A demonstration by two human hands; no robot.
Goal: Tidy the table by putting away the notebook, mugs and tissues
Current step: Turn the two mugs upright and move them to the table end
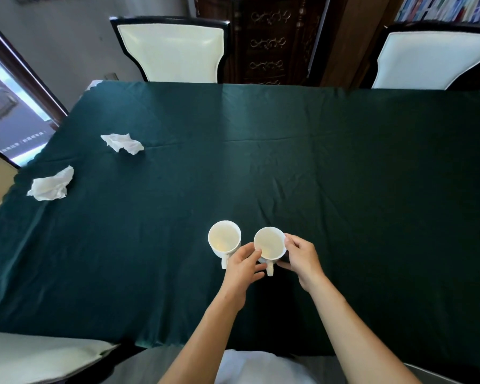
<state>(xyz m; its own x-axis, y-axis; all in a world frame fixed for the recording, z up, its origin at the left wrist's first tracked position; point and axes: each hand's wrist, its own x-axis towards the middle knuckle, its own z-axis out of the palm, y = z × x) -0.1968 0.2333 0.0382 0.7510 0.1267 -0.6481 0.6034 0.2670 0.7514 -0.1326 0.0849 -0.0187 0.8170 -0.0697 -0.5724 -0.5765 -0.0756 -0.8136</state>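
Two empty white mugs stand side by side on the dark green tablecloth (261,167), near its front edge, with their handles pointing toward me. My right hand (301,257) grips the right mug (269,242) on its right side. On that mug's left side rest the thumb and fingers of my left hand (244,266), just beside the left mug (224,239). Two crumpled white tissues lie at the left: one (122,143) further back, one (51,185) close to the left edge. No notebook is in view.
Two cream-backed chairs (172,51) (432,59) stand at the far side, with a dark carved cabinet (269,40) between them. Another cream chair seat (39,356) sits at my near left. A framed picture (9,112) leans at the left.
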